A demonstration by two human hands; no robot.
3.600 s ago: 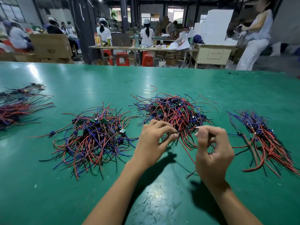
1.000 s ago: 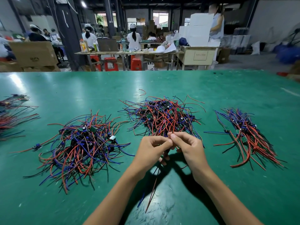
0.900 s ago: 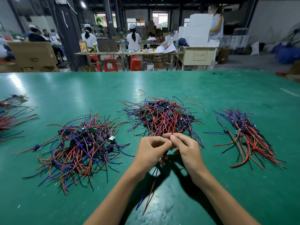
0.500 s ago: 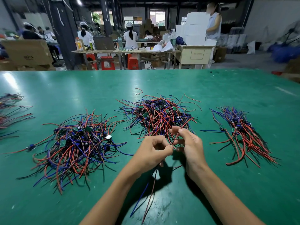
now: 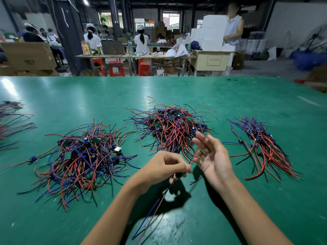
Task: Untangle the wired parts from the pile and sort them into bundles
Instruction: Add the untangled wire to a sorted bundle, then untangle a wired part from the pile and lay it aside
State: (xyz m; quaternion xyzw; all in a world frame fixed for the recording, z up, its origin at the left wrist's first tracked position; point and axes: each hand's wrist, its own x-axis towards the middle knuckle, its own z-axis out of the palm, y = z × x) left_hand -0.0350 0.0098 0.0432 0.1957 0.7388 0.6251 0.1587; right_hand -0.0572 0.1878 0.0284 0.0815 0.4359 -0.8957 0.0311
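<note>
Wired part [image 5: 178, 175] pinched in your left hand [image 5: 164, 167] above green table [image 5: 230, 96], leads trailing toward you; right hand [image 5: 214, 160] spread, red lead [image 5: 193, 156] across fingers. Light, limp, snag-prone: likely best gripped at stiff board end. Glossy thin insulation; middle pile [image 5: 173, 128] tangled, right bundle [image 5: 261, 144] combed

Green table [image 5: 230, 96]: tangled wire pile [image 5: 169, 128] at centre, another pile [image 5: 79, 156] lower left, sorted bundle [image 5: 260, 145] right, more wires [image 5: 10, 119] at left edge.
</note>
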